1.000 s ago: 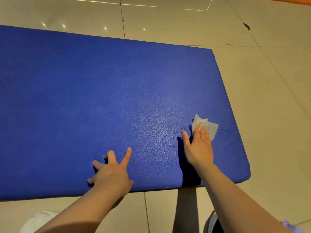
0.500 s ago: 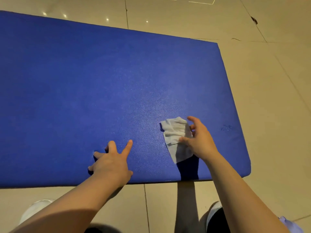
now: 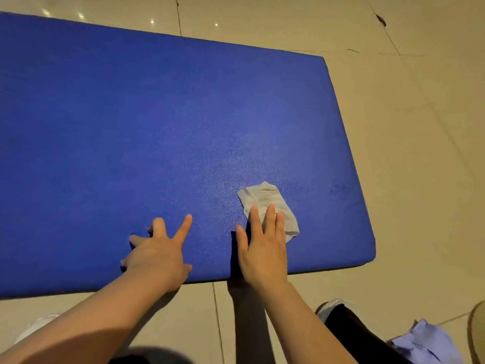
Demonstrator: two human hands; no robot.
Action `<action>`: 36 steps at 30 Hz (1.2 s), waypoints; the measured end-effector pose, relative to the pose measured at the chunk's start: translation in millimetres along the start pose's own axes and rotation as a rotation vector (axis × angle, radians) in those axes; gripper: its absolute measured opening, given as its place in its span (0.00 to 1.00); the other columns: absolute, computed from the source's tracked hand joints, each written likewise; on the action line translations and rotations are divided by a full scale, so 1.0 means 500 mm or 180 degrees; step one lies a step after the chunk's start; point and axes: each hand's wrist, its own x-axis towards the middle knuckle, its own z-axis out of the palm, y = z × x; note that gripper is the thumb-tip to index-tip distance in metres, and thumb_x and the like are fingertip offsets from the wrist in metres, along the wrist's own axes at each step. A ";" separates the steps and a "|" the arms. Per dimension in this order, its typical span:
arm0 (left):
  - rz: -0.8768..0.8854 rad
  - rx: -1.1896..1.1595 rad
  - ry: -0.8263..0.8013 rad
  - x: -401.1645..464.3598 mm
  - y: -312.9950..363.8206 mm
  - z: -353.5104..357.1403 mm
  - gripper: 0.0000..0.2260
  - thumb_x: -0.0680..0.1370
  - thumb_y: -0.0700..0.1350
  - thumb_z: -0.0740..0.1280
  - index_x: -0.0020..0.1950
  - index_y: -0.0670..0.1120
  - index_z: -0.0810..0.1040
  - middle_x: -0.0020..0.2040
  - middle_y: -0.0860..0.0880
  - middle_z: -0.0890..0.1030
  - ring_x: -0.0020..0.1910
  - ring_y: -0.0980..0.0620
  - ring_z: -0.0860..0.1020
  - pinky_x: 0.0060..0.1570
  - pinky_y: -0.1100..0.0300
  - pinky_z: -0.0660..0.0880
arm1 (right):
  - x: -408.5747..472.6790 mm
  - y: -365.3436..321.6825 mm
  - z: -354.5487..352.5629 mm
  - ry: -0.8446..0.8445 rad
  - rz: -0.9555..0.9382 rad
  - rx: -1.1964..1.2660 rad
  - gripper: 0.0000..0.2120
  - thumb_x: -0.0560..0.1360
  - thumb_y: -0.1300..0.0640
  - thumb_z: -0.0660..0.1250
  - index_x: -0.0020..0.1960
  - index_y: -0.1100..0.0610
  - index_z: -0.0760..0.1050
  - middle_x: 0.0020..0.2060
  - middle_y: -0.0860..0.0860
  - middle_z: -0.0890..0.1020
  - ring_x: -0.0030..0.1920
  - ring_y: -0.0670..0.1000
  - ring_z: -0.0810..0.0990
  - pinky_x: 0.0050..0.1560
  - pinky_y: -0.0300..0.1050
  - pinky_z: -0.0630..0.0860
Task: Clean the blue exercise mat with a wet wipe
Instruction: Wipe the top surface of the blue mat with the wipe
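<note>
Blue exercise mat point(image 3: 157, 127) lies flat on the tiled floor point(image 3: 406, 127), filling most of the head view; its right end and near edge are visible. Wet wipe point(image 3: 267, 203) sits on the mat's top surface, toward the near right corner, crumpled and partly spread out. Right hand point(image 3: 262, 248) is flat on the mat near the near edge, fingers point(image 3: 254, 219) straight and pressing down on the near part of the wipe; thumb lies on bare mat just left of the wipe. Left hand point(image 3: 157, 253) is planted on the mat just left of the right hand, fingers splayed and extended, holding nothing, heel at the near edge. A faint dark mark point(image 3: 338, 190) shows on the mat right of the wipe, near the right end. A lilac cloth point(image 3: 425, 342) lies on the floor off the mat's near right corner.
</note>
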 end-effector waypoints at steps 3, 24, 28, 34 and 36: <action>0.0095 -0.0049 -0.0014 -0.001 -0.010 -0.006 0.40 0.78 0.62 0.61 0.76 0.62 0.32 0.65 0.46 0.52 0.56 0.42 0.66 0.52 0.51 0.78 | -0.011 0.066 0.005 0.0143 -0.0307 -0.0239 0.45 0.72 0.28 0.30 0.80 0.53 0.46 0.80 0.52 0.46 0.79 0.53 0.41 0.75 0.45 0.44; 0.0315 0.0115 0.0150 -0.012 -0.025 0.017 0.41 0.78 0.63 0.61 0.76 0.60 0.31 0.69 0.45 0.48 0.68 0.36 0.61 0.55 0.50 0.78 | 0.029 0.077 -0.027 0.1131 -0.0521 -0.0304 0.20 0.73 0.60 0.70 0.65 0.57 0.75 0.67 0.60 0.73 0.64 0.64 0.73 0.58 0.60 0.74; 0.0360 0.0089 0.0161 -0.011 -0.030 0.015 0.41 0.78 0.63 0.61 0.76 0.60 0.32 0.68 0.45 0.49 0.67 0.38 0.62 0.55 0.50 0.78 | 0.008 0.063 -0.003 0.0340 -0.0355 -0.0220 0.31 0.77 0.37 0.38 0.77 0.41 0.57 0.79 0.56 0.51 0.78 0.61 0.46 0.75 0.62 0.46; 0.0424 0.0185 0.0233 -0.013 -0.036 0.019 0.41 0.78 0.64 0.60 0.77 0.60 0.32 0.69 0.45 0.49 0.70 0.37 0.60 0.56 0.51 0.77 | 0.008 0.126 0.001 0.0246 -0.0495 -0.0491 0.35 0.74 0.30 0.31 0.78 0.40 0.42 0.78 0.44 0.39 0.75 0.45 0.30 0.73 0.54 0.30; 0.0414 0.0177 0.0213 -0.013 -0.035 0.019 0.40 0.78 0.63 0.60 0.77 0.59 0.32 0.70 0.45 0.49 0.71 0.36 0.59 0.56 0.51 0.77 | 0.012 0.129 -0.003 0.0176 -0.0529 -0.0521 0.35 0.74 0.30 0.31 0.78 0.40 0.41 0.77 0.42 0.37 0.74 0.43 0.28 0.73 0.52 0.29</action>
